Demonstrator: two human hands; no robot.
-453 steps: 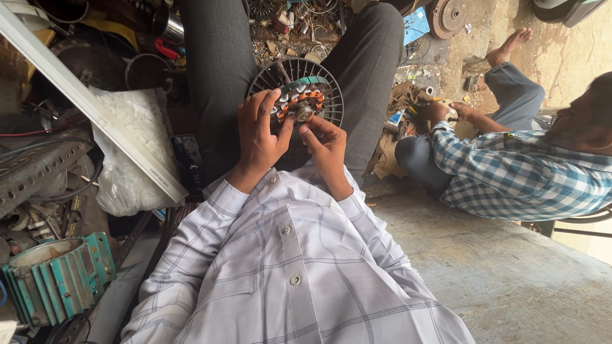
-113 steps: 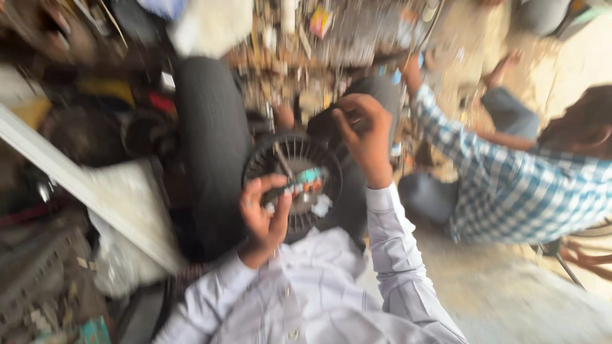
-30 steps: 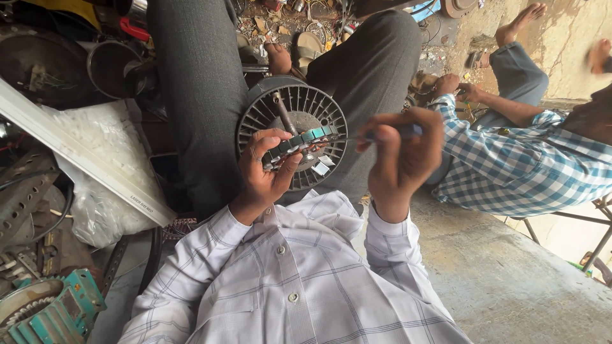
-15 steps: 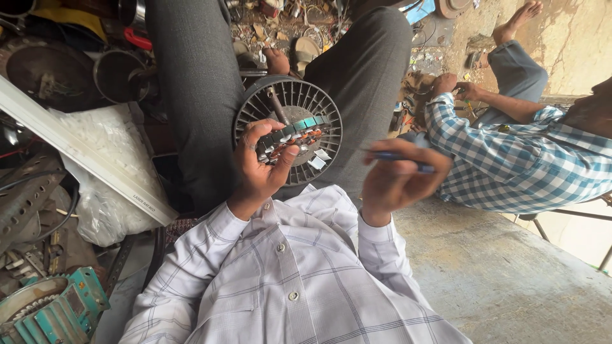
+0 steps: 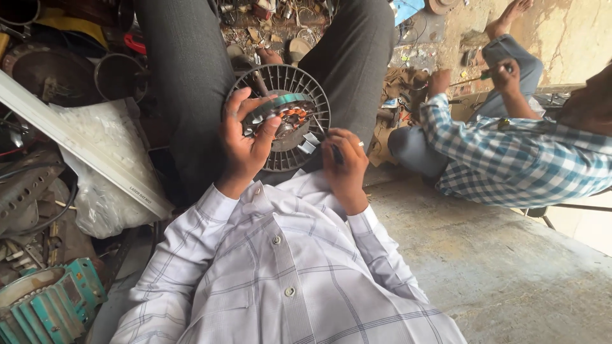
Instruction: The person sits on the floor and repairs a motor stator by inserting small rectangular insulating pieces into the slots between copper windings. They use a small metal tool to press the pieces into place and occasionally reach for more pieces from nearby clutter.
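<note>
A round motor core with a green rim and copper windings point(image 5: 280, 113) is gripped in my left hand point(image 5: 245, 137), tilted over a black finned fan-like wheel point(image 5: 280, 76) that rests between my knees. My right hand point(image 5: 344, 167) holds a thin dark tool point(image 5: 325, 137), its tip touching the windings at the core's right side. A ring shows on one finger of that hand. Both of my sleeves are white with a fine check.
Another person in a blue checked shirt point(image 5: 503, 150) sits at the right, hands on a tool near the wall. A teal motor housing point(image 5: 44, 309), a white plastic bag point(image 5: 105, 165), a white strip point(image 5: 76, 146) and metal scrap lie at the left. Concrete floor point(image 5: 510, 274) lies right.
My right hand has come back from the right side and down to the motor core, bringing the tool's tip onto the windings. My left hand keeps its grip on the core.
</note>
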